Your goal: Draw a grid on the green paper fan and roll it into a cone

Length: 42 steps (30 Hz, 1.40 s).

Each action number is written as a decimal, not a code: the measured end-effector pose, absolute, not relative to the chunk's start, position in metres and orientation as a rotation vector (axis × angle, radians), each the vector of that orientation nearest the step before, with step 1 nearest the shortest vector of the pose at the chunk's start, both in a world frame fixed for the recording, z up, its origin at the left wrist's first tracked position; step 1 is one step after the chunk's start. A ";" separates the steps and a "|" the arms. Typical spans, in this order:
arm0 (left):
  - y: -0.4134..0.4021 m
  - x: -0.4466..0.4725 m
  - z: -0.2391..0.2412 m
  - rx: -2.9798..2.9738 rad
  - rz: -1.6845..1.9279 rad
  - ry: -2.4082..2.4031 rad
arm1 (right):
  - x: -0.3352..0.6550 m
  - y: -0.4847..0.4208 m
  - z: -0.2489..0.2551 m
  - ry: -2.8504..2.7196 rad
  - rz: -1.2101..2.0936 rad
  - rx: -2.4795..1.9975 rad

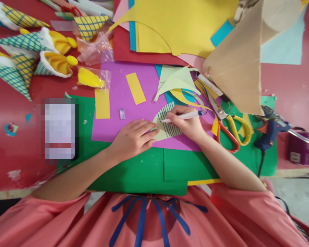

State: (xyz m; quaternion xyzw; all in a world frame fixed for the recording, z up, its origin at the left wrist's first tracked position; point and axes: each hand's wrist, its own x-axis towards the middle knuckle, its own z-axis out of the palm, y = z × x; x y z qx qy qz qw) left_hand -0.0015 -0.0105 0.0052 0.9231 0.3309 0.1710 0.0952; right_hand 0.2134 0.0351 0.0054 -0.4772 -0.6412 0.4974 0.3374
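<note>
My right hand (184, 120) is closed around a white marker with a blue end (189, 115). The marker's tip meets a pale green paper piece (160, 134) that bears many dark stripes. My left hand (135, 137) lies flat, fingers stretched out, with its fingertips on the left edge of that piece. Part of the striped piece is hidden under my right hand. Beneath it is a purple sheet (113, 132). Scissors with red and yellow handles (222, 116) lie to the right, beside pale green paper scraps (179, 80).
Finished paper cones (20, 39) with criss-cross lines fill the upper left. A blurred phone-like object (60, 130) lies left. Yellow sheets (154, 24) are at the back. A brown cardboard cone (237, 58) and a blue glue gun (269, 133) stand at right. Green sheets (139, 171) line the front.
</note>
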 end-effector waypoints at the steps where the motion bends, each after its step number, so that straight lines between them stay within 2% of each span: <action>1: -0.010 -0.002 0.005 2.739 0.513 0.983 | 0.214 0.035 0.005 -1.656 1.299 -1.240; 11: -0.011 -0.004 0.010 2.839 0.394 0.965 | 0.219 0.026 0.007 -1.539 1.065 -1.189; 18: -0.011 -0.005 0.007 2.824 0.357 0.971 | 0.218 0.031 0.004 -1.590 1.226 -1.218; 42: -0.010 -0.005 0.008 2.744 0.381 0.995 | 0.218 0.031 0.004 -1.620 1.241 -1.262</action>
